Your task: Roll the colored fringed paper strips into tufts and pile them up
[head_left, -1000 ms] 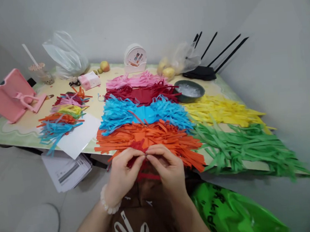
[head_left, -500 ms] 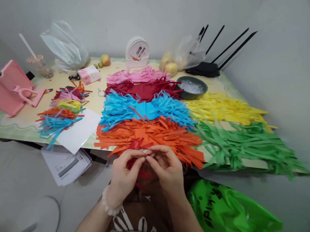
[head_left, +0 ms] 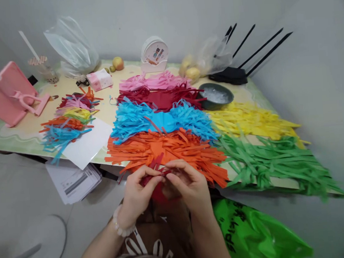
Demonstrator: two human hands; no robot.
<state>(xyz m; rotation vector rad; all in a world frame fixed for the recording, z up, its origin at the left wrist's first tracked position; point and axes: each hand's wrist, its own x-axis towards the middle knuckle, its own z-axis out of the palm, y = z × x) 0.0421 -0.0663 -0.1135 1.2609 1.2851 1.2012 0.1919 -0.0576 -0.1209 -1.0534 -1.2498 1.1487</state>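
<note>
My left hand (head_left: 142, 189) pinches dark red fringed tissue paper (head_left: 156, 162) between thumb and forefinger, just over the table's front edge. Close beside it, my right hand (head_left: 191, 183) pinches the same red paper, fingertips almost touching the left ones. Some red strips stick up past my fingers; more hang below, partly hidden by the hands. Beyond them lies a fringed orange stack (head_left: 158, 148). Behind that come blue (head_left: 165, 121), dark red (head_left: 160, 100) and pink (head_left: 156, 81) fringed stacks. Yellow (head_left: 248, 119) and green (head_left: 275, 160) ones lie to the right.
A dark bowl (head_left: 216, 95) stands right of the stacks, near a black router (head_left: 229, 76). Small multicoloured tassels (head_left: 66, 117) lie left, by white paper (head_left: 90, 145) and a pink stand (head_left: 11, 94). A green bag (head_left: 254, 233) is below the table at right.
My right hand has shifted slightly right, away from the left, and more of the red paper shows between and below them. The view has tilted a little.
</note>
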